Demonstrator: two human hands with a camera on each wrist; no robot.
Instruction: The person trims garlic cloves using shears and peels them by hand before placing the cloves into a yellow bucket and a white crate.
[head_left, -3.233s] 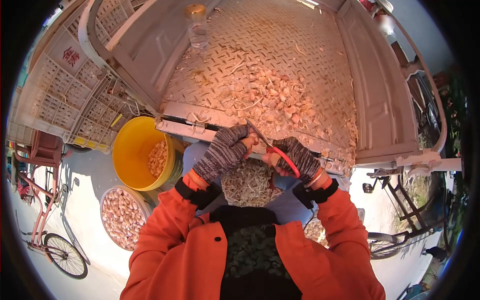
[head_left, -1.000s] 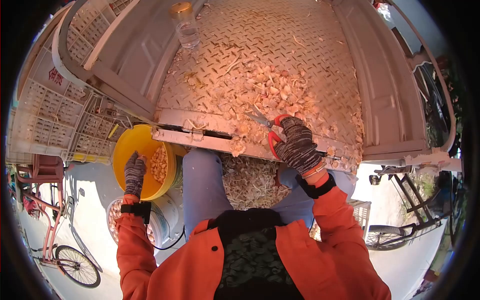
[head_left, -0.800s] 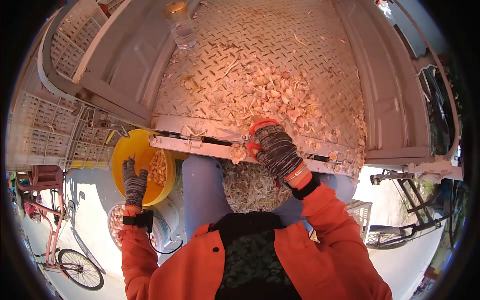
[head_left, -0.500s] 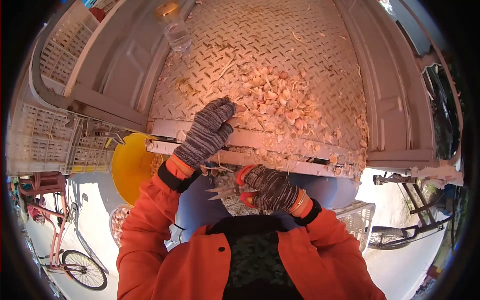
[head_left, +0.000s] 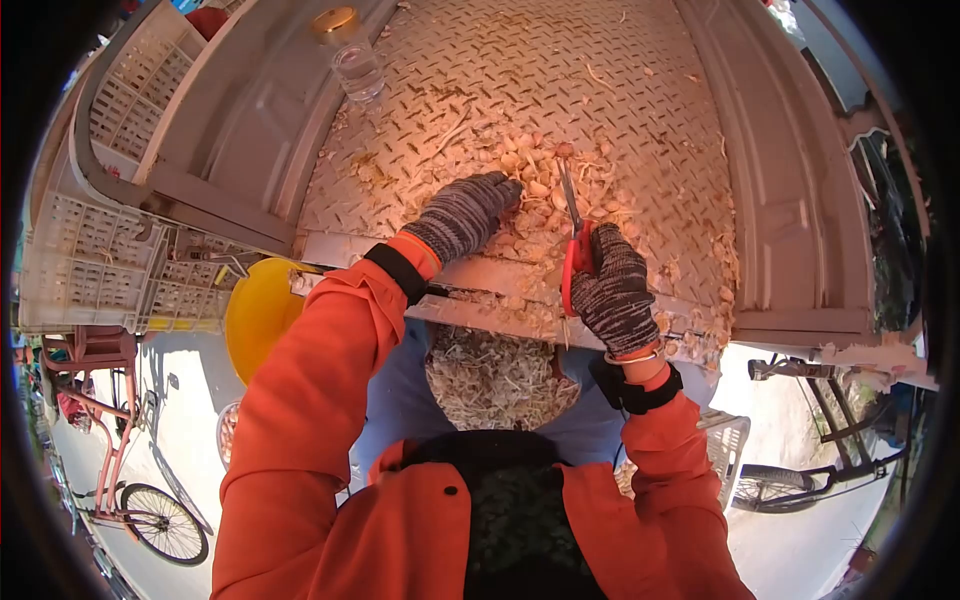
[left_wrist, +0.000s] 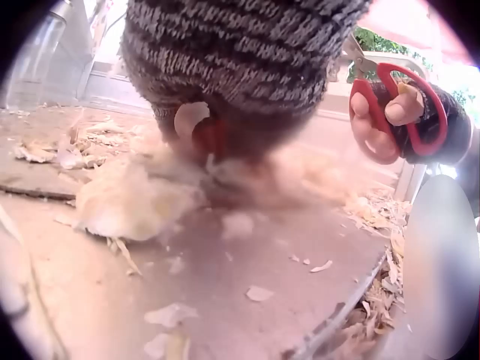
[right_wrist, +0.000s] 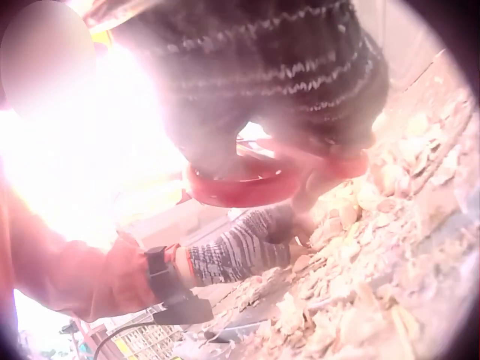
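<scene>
My left hand (head_left: pixel 465 212), in a striped knit glove with bare fingertips, reaches down into the pile of garlic cloves and skins (head_left: pixel 545 190) on the metal truck bed (head_left: pixel 500 60). Its fingertips are blurred and partly hidden in the left wrist view, so I cannot tell whether they pinch a clove. In the gloved right hand (head_left: pixel 613 290) I hold red-handled scissors (head_left: pixel 574 265), blades pointing away from me over the pile's right side. The left wrist view shows fingers through the red handle loops (left_wrist: pixel 439 120).
A lidded glass jar (head_left: pixel 357 70) stands at the back left of the bed. Left of my legs are a yellow bucket (head_left: pixel 262 315) and a tub of garlic (head_left: pixel 228 430). Dry trimmings (head_left: pixel 495 385) lie between my knees. Raised side panels (head_left: pixel 790 200) flank the bed.
The left hand went from the garlic in my fingers to the yellow bucket, then back to the pile. The right hand with the scissors dipped toward my lap and rose over the bed again.
</scene>
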